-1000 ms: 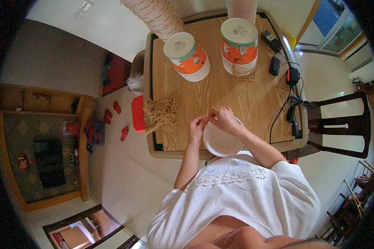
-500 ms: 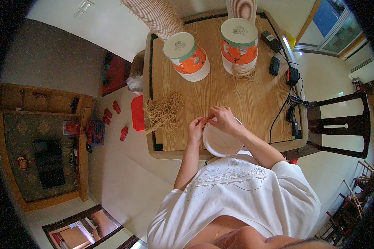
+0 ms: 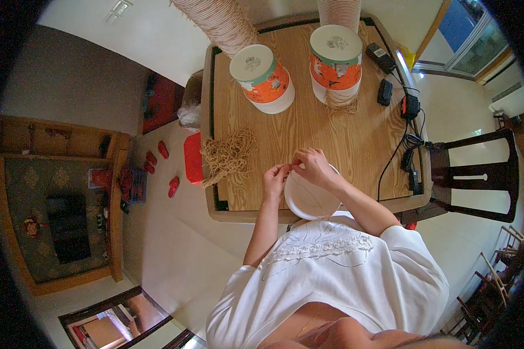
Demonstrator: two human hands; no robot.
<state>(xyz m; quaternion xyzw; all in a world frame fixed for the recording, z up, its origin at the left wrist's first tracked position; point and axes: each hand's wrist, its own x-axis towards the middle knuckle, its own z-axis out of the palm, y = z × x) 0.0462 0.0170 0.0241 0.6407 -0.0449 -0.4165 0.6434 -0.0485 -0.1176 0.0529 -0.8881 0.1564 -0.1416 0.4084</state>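
Observation:
A round white paper bucket point(image 3: 313, 200) sits at the table's near edge against my shirt, and a thin strand of twine runs across its pale round face. At the bucket's upper left rim my left hand point(image 3: 275, 181) is closed, thumb and fingertips pinched on the twine. My right hand point(image 3: 313, 167) reaches over the rim, its fingertips closed on the twine right beside the left ones. The exact grip is too small to make out. To the left lies a loose tangle of tan twine point(image 3: 233, 156).
Two stacks of upturned paper buckets with orange bands, a left stack point(image 3: 266, 87) and a right stack point(image 3: 335, 72), stand beyond my hands. Taller cup-like stacks point(image 3: 218, 23) rise behind. Black adapters and cables point(image 3: 410, 139) lie right; a red stool point(image 3: 193, 160) and dark chair point(image 3: 477, 174) flank the table.
My hands stay at the bucket's rim with only slight finger movement. The bucket and the tangle of twine look the same.

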